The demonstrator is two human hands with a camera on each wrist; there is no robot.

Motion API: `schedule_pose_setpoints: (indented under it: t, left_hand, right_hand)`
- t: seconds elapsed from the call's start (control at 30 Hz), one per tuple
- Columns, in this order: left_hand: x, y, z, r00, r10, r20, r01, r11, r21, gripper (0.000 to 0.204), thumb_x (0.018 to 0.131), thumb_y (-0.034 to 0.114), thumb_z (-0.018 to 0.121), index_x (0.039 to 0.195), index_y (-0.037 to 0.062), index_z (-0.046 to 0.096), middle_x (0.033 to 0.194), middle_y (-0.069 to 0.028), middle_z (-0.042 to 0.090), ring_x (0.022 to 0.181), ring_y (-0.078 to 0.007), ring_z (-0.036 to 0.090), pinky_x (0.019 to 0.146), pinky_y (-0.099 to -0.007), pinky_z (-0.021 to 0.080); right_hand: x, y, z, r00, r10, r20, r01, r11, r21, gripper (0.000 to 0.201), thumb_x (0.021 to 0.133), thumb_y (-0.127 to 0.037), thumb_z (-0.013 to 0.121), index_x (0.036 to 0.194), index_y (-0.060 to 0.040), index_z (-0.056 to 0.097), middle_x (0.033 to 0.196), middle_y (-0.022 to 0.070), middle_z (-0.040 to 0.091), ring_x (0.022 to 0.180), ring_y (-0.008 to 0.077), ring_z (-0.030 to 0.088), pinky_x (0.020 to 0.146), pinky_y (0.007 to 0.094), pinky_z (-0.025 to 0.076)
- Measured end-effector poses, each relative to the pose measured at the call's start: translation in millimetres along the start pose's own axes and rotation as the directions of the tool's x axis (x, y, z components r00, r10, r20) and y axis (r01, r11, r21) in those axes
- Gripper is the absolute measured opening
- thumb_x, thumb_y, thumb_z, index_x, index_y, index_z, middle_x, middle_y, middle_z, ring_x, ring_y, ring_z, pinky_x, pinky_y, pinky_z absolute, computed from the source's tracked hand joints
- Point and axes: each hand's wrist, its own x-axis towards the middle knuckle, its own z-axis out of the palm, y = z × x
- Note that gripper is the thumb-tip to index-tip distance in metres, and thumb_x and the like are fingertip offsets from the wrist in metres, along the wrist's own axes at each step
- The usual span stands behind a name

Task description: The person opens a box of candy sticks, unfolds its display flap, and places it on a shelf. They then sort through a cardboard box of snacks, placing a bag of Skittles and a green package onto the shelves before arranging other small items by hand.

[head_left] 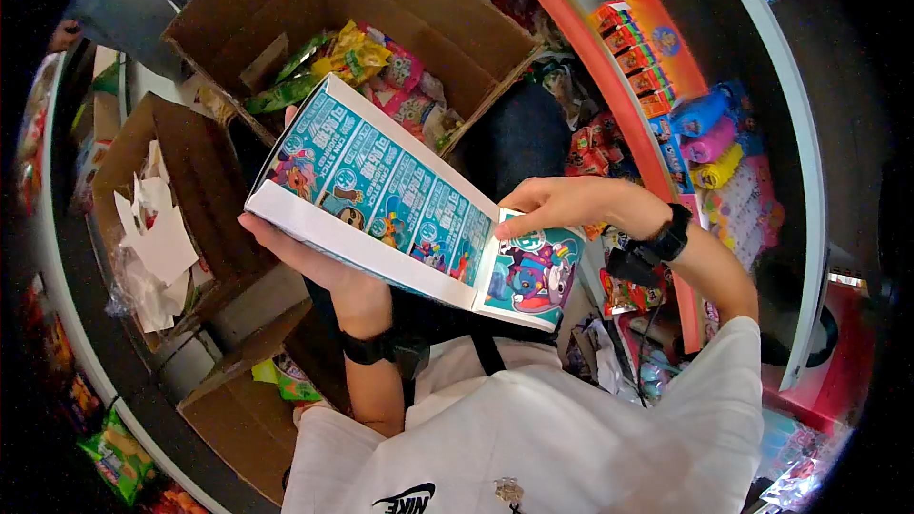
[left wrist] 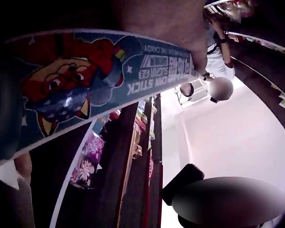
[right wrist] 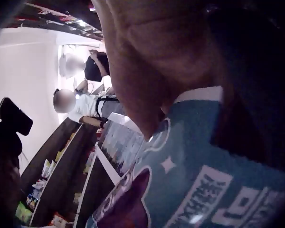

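A long teal-and-white candy display box [head_left: 386, 186] is tilted in front of the person's chest, its printed inside facing up. Cartoon animals and "CAN STICK" lettering cover it. My left hand [head_left: 319, 262] grips the box's left end from underneath, with a fingertip showing past the far side. At the other end my right hand [head_left: 581, 205] pinches the edge by a printed end flap [head_left: 533, 271], thumb on top. In the left wrist view the printed outer side [left wrist: 104, 76] shows a fox picture. The right wrist view has my right hand close against the teal card [right wrist: 190, 147].
A large open cardboard box [head_left: 428, 14] with bagged sweets stands beyond the hands. More cartons, one with torn white card [head_left: 157, 228], line the left. Shelves on the right carry an orange display box [head_left: 666, 43] and packaged sweets. Other people stand in the background.
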Motion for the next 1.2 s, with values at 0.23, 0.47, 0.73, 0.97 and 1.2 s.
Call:
schedule_pose_setpoints:
  t: [0.23, 0.47, 0.73, 0.97, 1.2]
  left_hand:
    - [8, -10, -16, 0.903, 0.049, 0.427, 0.221, 0.799, -0.559, 0.075, 0.092, 0.068, 0.029, 0.138, 0.0098, 0.039, 0.142, -0.0106, 0.042, 0.128, -0.0288, 0.042, 0.108, -0.0455, 0.033]
    - [5, -9, -12, 0.898, 0.060, 0.437, 0.226, 0.788, -0.573, 0.089, 0.086, 0.075, 0.030, 0.144, 0.0071, 0.029, 0.146, -0.0134, 0.036, 0.133, -0.0295, 0.038, 0.110, -0.0445, 0.030]
    - [6, -12, -18, 0.865, 0.080, 0.496, 0.335, 0.643, -0.688, 0.100, 0.082, 0.080, 0.030, 0.149, 0.0056, 0.022, 0.149, -0.0150, 0.032, 0.136, -0.0299, 0.035, 0.112, -0.0438, 0.028]
    - [4, -13, -15, 0.903, 0.007, 0.430, 0.278, 0.754, -0.595, 0.101, 0.081, 0.081, 0.033, 0.150, 0.0083, 0.020, 0.150, -0.0134, 0.031, 0.137, -0.0294, 0.033, 0.112, -0.0440, 0.027]
    - [8, -23, -27, 0.860, 0.035, 0.509, 0.347, 0.691, -0.634, 0.100, 0.081, 0.080, 0.035, 0.150, 0.0096, 0.019, 0.151, -0.0119, 0.031, 0.137, -0.0286, 0.033, 0.113, -0.0445, 0.026]
  right_hand:
    - [-6, 0, -2, 0.999, -0.029, -0.026, 0.028, 0.999, -0.033, 0.048, 0.088, -0.043, 0.066, 0.109, 0.0009, 0.067, 0.091, 0.0018, 0.069, 0.077, 0.0059, 0.061, 0.069, 0.0239, 0.051]
    - [-13, -15, 12, 1.000, -0.008, 0.008, 0.009, 0.999, -0.048, 0.041, 0.081, -0.024, 0.076, 0.111, 0.0014, 0.065, 0.100, 0.0055, 0.070, 0.084, 0.0065, 0.062, 0.075, 0.0222, 0.050]
    - [-15, -11, 14, 0.986, -0.039, -0.161, 0.043, 0.999, 0.019, 0.041, 0.079, -0.022, 0.077, 0.112, 0.0007, 0.065, 0.098, 0.0050, 0.070, 0.084, 0.0075, 0.063, 0.076, 0.0230, 0.050]
    - [-10, -5, 15, 0.969, -0.014, -0.245, -0.011, 0.995, -0.101, 0.040, 0.078, -0.030, 0.077, 0.106, -0.0022, 0.069, 0.088, 0.0021, 0.070, 0.075, 0.0063, 0.061, 0.065, 0.0233, 0.049]
    - [-17, -7, 9, 0.965, 0.008, -0.263, -0.046, 0.989, -0.142, 0.042, 0.078, -0.040, 0.076, 0.099, -0.0045, 0.072, 0.079, -0.0004, 0.068, 0.066, 0.0059, 0.058, 0.057, 0.0240, 0.047]
